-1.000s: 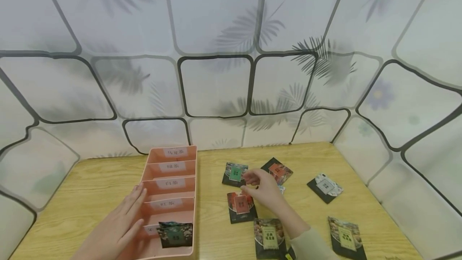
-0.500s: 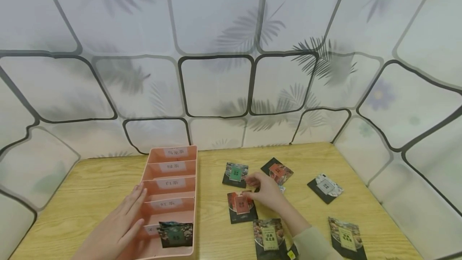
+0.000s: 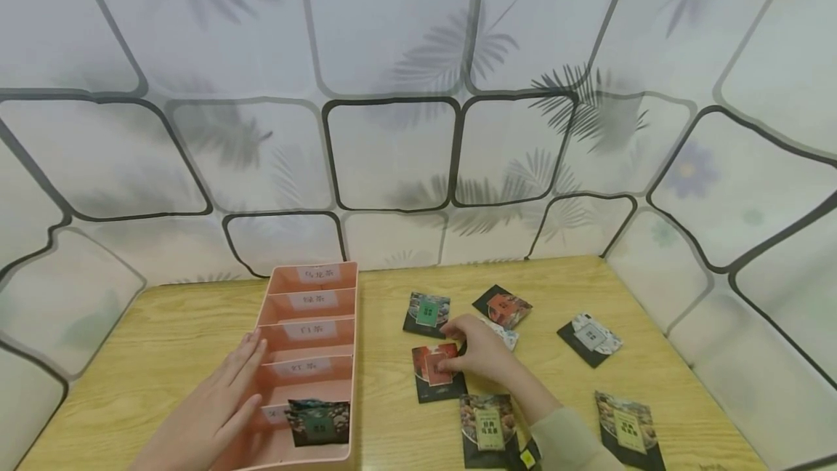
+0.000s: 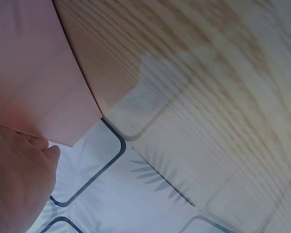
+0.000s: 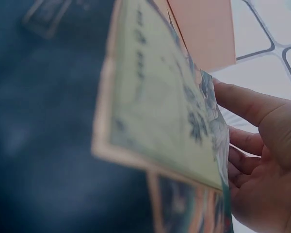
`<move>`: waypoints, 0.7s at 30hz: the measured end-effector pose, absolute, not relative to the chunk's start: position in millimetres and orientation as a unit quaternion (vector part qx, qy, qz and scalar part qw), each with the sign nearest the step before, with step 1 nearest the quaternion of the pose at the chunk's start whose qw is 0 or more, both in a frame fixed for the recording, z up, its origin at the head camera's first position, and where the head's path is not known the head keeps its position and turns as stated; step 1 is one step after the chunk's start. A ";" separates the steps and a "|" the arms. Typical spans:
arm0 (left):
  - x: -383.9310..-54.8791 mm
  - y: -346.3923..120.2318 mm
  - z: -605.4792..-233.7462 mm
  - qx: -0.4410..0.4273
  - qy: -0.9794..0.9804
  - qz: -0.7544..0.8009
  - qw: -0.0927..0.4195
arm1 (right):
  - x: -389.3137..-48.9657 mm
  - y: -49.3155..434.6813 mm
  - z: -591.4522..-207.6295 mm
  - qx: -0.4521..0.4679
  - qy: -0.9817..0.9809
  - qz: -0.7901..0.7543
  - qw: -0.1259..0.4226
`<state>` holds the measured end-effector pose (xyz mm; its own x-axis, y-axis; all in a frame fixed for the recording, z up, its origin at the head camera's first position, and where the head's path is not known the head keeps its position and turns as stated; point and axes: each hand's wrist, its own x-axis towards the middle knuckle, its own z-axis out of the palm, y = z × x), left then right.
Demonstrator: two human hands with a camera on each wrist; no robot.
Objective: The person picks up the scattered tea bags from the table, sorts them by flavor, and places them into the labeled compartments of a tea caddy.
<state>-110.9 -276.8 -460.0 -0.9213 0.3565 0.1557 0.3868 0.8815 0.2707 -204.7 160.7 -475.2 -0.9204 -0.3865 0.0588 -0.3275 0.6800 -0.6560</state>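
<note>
My left hand (image 3: 205, 405) lies with straight fingers along the left wall of a pink divided box (image 3: 354, 384); the left wrist view shows fingertips by the box wall (image 4: 43, 87). A dark tea packet with a green label (image 3: 318, 424) stands in the nearest compartment. My right hand (image 3: 480, 347) reaches over a red-labelled tea packet (image 3: 441, 387), thumb overlapping its label, fingers loosely bent and spread from the thumb. Beyond the fingertips lies a green-labelled packet (image 3: 426, 315). In the right wrist view a yellow-green-labelled packet (image 5: 160, 97) partly hides the right hand (image 5: 271, 155).
Around the right hand lie an orange-red-labelled packet (image 3: 503, 305), a partly covered whitish packet (image 3: 508, 338), a grey-labelled packet (image 3: 591, 340) and two yellow-green-labelled packets, one nearer (image 3: 487, 431), one far right (image 3: 629, 431). A patterned curtain (image 3: 392, 158) encloses the wooden table (image 3: 163, 340).
My right hand has come down toward the red-labelled packet, its thumb now over the label. More of the whitish packet shows behind it. The left hand stays put.
</note>
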 end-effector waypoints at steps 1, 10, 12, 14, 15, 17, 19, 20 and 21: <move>-110.9 -276.8 -460.0 -0.190 -0.969 -0.151 0.049 | -205.2 160.8 -475.0 -0.201 0.916 -0.344 0.043; -110.6 -276.8 -460.3 -0.197 -0.968 -0.147 0.058 | -207.5 161.4 -475.6 -0.229 0.921 -0.313 0.044; -110.4 -276.7 -460.2 -0.197 -0.968 -0.146 0.059 | -207.2 161.9 -474.9 -0.236 0.919 -0.312 0.045; -110.4 -276.7 -460.2 -0.196 -0.968 -0.146 0.057 | -207.4 162.3 -473.9 -0.244 0.917 -0.312 0.046; -110.4 -276.7 -460.2 -0.195 -0.968 -0.146 0.056 | -207.7 162.5 -473.7 -0.248 0.916 -0.312 0.047; -110.4 -276.6 -460.0 -0.193 -0.969 -0.147 0.053 | -208.3 162.8 -473.2 -0.255 0.914 -0.312 0.046; -110.5 -276.6 -459.8 -0.193 -0.969 -0.147 0.052 | -209.0 162.8 -473.2 -0.257 0.915 -0.309 0.045; -110.6 -276.6 -459.7 -0.194 -0.969 -0.147 0.053 | -209.2 162.9 -473.7 -0.256 0.916 -0.306 0.044; -110.6 -276.6 -459.7 -0.194 -0.969 -0.146 0.052 | -209.6 162.7 -474.2 -0.256 0.917 -0.303 0.043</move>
<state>-110.6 -276.6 -459.7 -0.9196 0.3598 0.1580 0.3904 0.8822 0.2633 -209.6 162.7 -474.2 -0.8657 -0.4946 0.0767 -0.4429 0.6858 -0.5775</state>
